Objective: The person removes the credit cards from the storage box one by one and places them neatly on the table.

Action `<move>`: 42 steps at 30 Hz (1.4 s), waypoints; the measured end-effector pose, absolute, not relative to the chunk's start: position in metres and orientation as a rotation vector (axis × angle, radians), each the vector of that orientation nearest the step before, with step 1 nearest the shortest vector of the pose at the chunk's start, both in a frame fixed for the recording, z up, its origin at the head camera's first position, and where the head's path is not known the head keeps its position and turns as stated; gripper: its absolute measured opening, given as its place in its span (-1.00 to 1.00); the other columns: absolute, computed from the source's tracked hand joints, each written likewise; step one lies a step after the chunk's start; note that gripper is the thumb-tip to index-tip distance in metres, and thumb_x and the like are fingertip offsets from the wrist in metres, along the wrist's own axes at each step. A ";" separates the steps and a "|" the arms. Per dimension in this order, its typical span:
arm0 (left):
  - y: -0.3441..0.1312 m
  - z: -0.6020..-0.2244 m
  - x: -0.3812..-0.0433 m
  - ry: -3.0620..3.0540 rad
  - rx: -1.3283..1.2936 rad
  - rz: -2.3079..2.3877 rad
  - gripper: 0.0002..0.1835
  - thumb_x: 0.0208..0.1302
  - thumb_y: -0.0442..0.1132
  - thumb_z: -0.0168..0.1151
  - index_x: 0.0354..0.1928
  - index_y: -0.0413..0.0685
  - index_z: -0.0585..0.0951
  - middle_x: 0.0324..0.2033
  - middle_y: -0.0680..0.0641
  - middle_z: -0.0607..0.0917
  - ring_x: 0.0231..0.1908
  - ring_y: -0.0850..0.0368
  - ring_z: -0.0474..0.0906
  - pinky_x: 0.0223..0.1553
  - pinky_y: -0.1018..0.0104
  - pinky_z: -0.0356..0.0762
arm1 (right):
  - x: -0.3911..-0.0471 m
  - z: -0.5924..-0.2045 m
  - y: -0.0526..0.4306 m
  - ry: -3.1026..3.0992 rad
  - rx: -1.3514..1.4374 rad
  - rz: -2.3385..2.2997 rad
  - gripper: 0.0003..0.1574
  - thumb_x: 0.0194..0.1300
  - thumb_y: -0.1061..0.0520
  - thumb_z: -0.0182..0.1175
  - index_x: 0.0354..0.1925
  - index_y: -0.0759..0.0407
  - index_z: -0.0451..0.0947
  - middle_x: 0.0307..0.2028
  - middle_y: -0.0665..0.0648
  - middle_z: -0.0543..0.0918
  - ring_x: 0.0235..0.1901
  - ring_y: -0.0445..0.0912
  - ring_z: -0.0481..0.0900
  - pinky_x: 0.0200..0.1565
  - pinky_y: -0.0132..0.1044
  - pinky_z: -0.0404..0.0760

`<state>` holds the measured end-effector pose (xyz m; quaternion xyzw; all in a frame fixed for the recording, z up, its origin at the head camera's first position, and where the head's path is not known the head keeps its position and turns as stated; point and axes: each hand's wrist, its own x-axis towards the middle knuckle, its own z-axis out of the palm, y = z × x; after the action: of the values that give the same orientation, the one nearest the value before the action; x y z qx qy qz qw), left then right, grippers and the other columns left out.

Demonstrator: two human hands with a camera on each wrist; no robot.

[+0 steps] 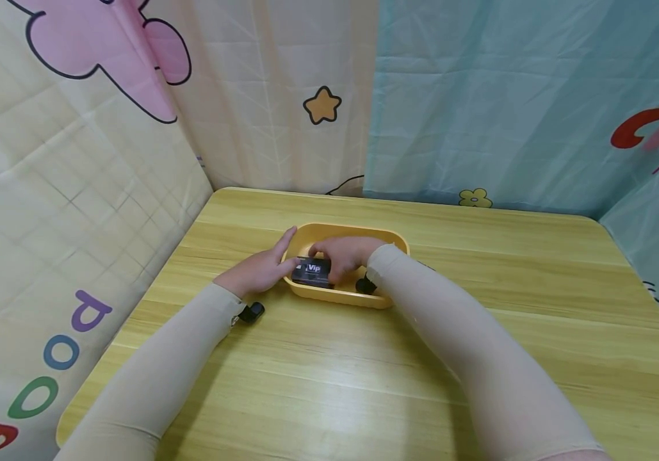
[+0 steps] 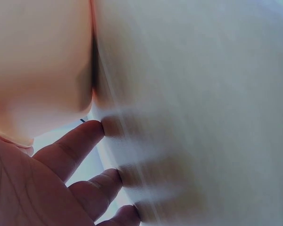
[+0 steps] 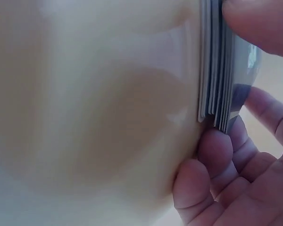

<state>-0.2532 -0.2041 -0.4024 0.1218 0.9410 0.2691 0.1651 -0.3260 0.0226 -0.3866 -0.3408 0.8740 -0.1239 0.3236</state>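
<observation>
A yellow oval plastic basket [image 1: 343,296] sits on the table. Inside it, at the left end, lies a stack of black cards [image 1: 313,271] with "Vip" printed on the top one. My right hand [image 1: 345,255] reaches in and grips the stack between thumb and fingers; in the right wrist view the edges of several cards [image 3: 216,66] show between the thumb and the fingertips. My left hand [image 1: 261,267] rests at the basket's left end, its thumb over the rim near the cards. In the left wrist view its fingers [image 2: 73,146] extend outside the basket wall, tips on the table.
The wood-grain table [image 1: 317,371] runs back to a patterned curtain [image 1: 283,96]. Another curtain hangs along the left side. Small black wrist cameras sit by the left wrist and the right wrist.
</observation>
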 end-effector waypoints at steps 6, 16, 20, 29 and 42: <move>-0.204 -0.405 -0.255 2.686 0.346 0.763 -0.13 0.59 0.27 -0.17 0.70 0.42 -0.37 0.54 -0.29 0.35 0.34 -0.26 0.53 0.44 -0.24 0.38 | -0.324 -0.385 0.024 2.326 -0.893 -0.333 -0.06 0.16 0.03 0.54 0.44 -0.11 0.37 0.17 0.16 0.60 0.12 0.06 0.55 0.34 0.00 0.49; -0.205 -0.405 -0.254 2.688 0.352 0.767 -0.12 0.59 0.27 -0.16 0.71 0.36 -0.36 0.54 -0.30 0.36 0.33 -0.25 0.54 0.42 -0.24 0.39 | -0.325 -0.388 0.022 2.344 -0.912 -0.332 -0.20 0.18 0.11 0.50 0.35 -0.06 0.44 0.11 0.11 0.62 0.09 0.05 0.56 0.35 -0.02 0.48; -0.204 -0.404 -0.254 2.676 0.338 0.783 -0.11 0.58 0.27 -0.14 0.71 0.36 -0.35 0.56 -0.29 0.33 0.39 -0.28 0.49 0.46 -0.26 0.35 | -0.325 -0.388 0.022 2.351 -0.902 -0.339 -0.22 0.19 0.16 0.46 0.34 -0.03 0.45 0.14 0.11 0.59 0.11 0.05 0.53 0.37 -0.02 0.47; -0.204 -0.402 -0.252 2.686 0.350 0.774 -0.13 0.60 0.23 -0.15 0.71 0.35 -0.35 0.53 -0.33 0.37 0.38 -0.30 0.50 0.45 -0.25 0.35 | -0.325 -0.387 0.025 2.366 -0.913 -0.314 -0.19 0.12 0.10 0.54 0.31 -0.03 0.46 0.11 0.12 0.60 0.08 0.04 0.56 0.31 -0.05 0.53; -0.206 -0.404 -0.254 2.694 0.370 0.762 -0.13 0.61 0.22 -0.16 0.72 0.29 -0.34 0.53 -0.34 0.36 0.41 -0.33 0.48 0.46 -0.27 0.34 | -0.324 -0.384 0.023 2.367 -0.911 -0.304 -0.23 0.16 0.21 0.51 0.30 -0.02 0.48 0.14 0.10 0.58 0.11 0.05 0.53 0.35 -0.05 0.50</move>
<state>-0.2542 -0.2056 -0.4045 0.1293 0.9420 0.2664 0.1579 -0.3236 0.0231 -0.3841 -0.3414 0.8870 -0.1138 0.2893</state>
